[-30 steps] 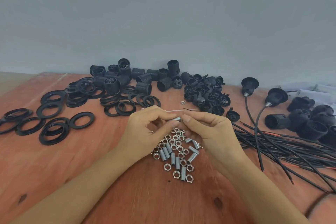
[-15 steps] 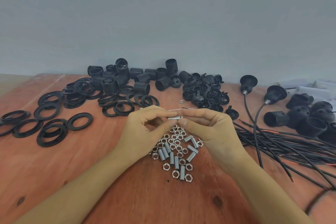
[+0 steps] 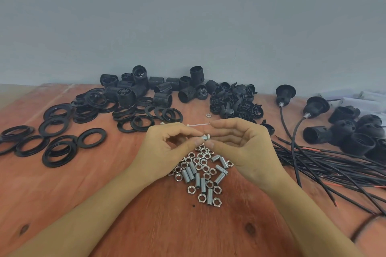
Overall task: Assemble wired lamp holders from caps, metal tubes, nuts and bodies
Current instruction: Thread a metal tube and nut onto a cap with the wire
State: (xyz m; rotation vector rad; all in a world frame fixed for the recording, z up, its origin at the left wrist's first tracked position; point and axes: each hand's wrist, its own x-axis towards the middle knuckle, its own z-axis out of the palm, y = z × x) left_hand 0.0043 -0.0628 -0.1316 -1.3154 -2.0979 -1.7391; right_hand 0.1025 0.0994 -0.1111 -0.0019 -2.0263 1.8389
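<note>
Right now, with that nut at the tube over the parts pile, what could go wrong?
1. The left hand and right hand pinch the tube and nut by fingertips only. A slip could drop either into the loose pile under them, where it would get lost.
2. The nut sits at the tube's very end. If tilted, it might cross-thread.

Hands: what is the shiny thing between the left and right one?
In the head view, a short silver threaded metal tube with a silver hex nut at its end, pinched by the left hand and right hand.
</note>
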